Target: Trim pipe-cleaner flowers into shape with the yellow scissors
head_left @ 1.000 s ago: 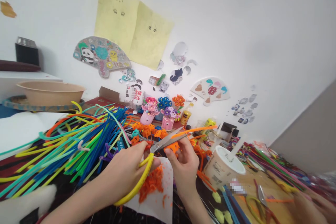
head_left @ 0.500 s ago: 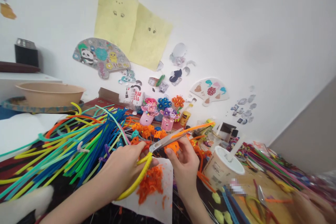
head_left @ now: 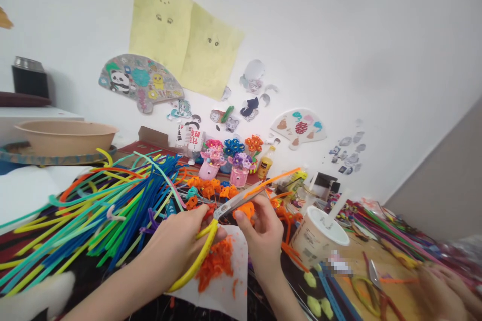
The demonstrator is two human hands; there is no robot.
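My left hand is closed around the yellow handles of a pair of scissors. The metal blades point up and to the right, close by my right fingers. Between thumb and fingers, my right hand pinches a fuzzy orange pipe cleaner piece. A long orange strand sticks out beyond the blades; whether they touch it is hard to tell. Beneath both hands lies a white paper sheet with a heap of orange fuzz trimmings on it.
Loose pipe cleaners fan out at left, before a tan bowl. Pipe cleaner flowers in pink pots stand by the wall. A lidded white tub is at right, near another pair of scissors and another person's hand.
The scissor blades look closer together than before. Both hands stay almost in place, and the whole view has shifted slightly.
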